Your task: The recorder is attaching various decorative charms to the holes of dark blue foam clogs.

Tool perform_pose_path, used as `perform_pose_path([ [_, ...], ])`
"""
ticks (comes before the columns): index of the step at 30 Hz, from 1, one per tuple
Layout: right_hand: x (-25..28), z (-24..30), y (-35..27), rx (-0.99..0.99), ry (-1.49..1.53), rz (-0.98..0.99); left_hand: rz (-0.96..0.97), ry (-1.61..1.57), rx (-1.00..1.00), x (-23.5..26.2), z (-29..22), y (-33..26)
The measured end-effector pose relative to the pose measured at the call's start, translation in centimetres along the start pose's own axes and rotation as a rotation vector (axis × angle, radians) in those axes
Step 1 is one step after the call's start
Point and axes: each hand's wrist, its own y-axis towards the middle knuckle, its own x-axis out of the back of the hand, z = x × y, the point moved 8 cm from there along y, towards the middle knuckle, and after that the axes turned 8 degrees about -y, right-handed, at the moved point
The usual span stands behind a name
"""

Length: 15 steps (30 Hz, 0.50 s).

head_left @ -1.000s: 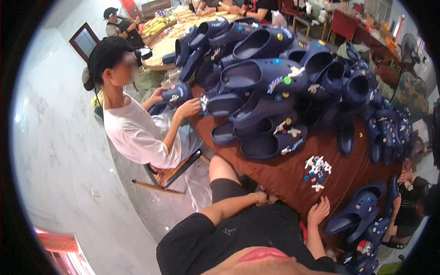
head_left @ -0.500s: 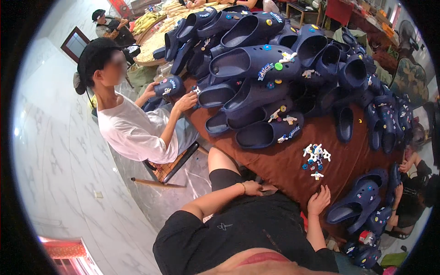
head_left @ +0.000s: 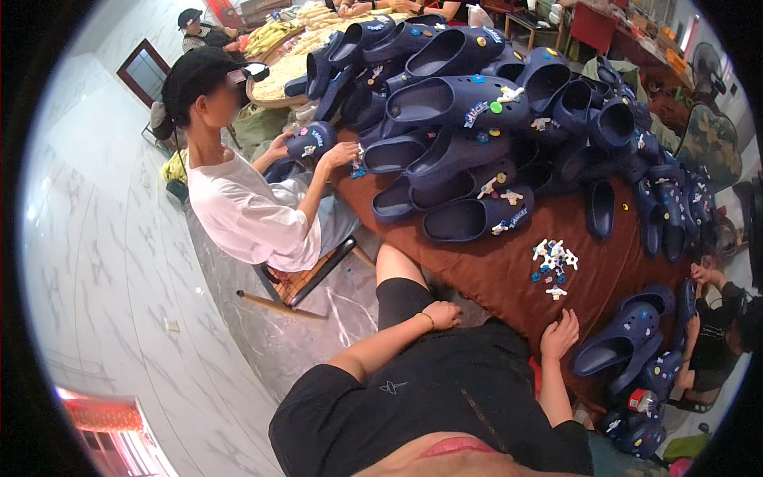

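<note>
My left hand (head_left: 443,316), below a bracelet, rests over my thigh with its fingers curled in; nothing shows in it. On the near edge of the brown cloth (head_left: 477,266) lies my right hand (head_left: 560,335), open, fingers stretched toward a small heap of shoe charms (head_left: 556,256). Those charms are white figures and blue flowers; one white charm (head_left: 556,292) lies apart, closest to my fingertips. Beyond them rises a big pile of navy clogs (head_left: 469,219), many dotted with colourful charms. More navy clogs (head_left: 616,346) sit to the right of my right hand.
At left, a seated person (head_left: 246,203) in a white shirt holds a navy clog (head_left: 310,141) and a small charm. Another person's hands (head_left: 703,275) hold a clog at far right. Behind the pile stands a round tray (head_left: 274,99) of pale food. A wooden chair (head_left: 306,274) stands left.
My left hand has shifted slightly right and up, off the lap's middle onto the thigh. The view has moved a little. The seated person's right-side hand has lifted a charm away from the clogs.
</note>
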Motion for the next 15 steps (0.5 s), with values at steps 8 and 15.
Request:
perform_pose_path([
  [8,0.7,0.4,-0.1,0.021,-0.035,-0.094,-0.053,-0.032,0.002,-0.3,0.9,-0.1],
  [15,0.0,-0.4,-0.2,-0.033,-0.014,0.060,-0.077,-0.047,0.004,-0.8,0.6,0.2],
])
